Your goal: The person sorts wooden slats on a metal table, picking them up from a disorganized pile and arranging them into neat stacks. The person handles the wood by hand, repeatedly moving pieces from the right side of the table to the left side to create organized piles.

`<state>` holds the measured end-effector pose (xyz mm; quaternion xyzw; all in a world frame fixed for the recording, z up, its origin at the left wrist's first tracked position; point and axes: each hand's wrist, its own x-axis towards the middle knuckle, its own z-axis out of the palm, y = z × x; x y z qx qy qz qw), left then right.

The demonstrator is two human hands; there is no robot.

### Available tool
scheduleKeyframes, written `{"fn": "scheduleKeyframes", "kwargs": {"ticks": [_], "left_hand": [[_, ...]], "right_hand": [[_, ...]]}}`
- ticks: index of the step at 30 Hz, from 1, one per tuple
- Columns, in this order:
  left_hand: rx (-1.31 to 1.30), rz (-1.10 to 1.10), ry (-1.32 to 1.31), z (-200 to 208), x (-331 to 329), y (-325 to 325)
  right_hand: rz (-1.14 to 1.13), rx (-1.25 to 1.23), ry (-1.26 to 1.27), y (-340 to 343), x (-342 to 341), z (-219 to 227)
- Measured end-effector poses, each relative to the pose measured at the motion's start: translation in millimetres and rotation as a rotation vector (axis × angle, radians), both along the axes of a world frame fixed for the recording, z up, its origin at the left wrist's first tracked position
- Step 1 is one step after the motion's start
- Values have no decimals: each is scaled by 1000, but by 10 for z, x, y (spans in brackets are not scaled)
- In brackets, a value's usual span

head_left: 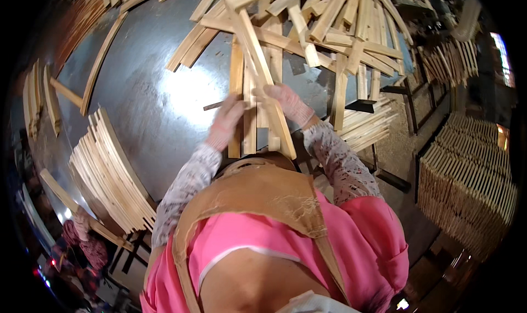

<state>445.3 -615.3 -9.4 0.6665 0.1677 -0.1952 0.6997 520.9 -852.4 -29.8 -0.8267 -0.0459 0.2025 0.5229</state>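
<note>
Gripping a long board (pixel 265 77) with the right hand (pixel 285 101), right at the near edge of the metal table (pixel 143 66), and slanting it across other planks! Reaching in with the left hand (pixel 226 121), blurred, fingers over the planks just beside; touching or not, hard to tell. Up toward the far right corner, a wild heap of boards (pixel 340 27), crisscrossed every which way. Over at the near left corner, a neat stack of slats (pixel 112 170), side by side. Farther along the left side, a lone curved-looking strip (pixel 103 63). Beyond that near left corner, a co-worker's hand (pixel 81 223) on a plank (pixel 60 192). And off past the right edge, a big ribbed pile of sticks (pixel 466 186)!
</note>
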Motion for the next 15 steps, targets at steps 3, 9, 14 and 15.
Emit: {"fn": "scheduleKeyframes", "kwargs": {"ticks": [3,9,14,15], "left_hand": [[-277,126,153,-187,280,-334],[-237,309,172,52,424,-91],[-378,418,202,-13,105,346],[-418,397,187,-15,70,469]], "right_hand": [[46,-82,-187,318,281,-418],[342,-240,-247,875,650,-262],[585,-269,-508,868,938,791],[586,-342,-715,648,1417,764]]}}
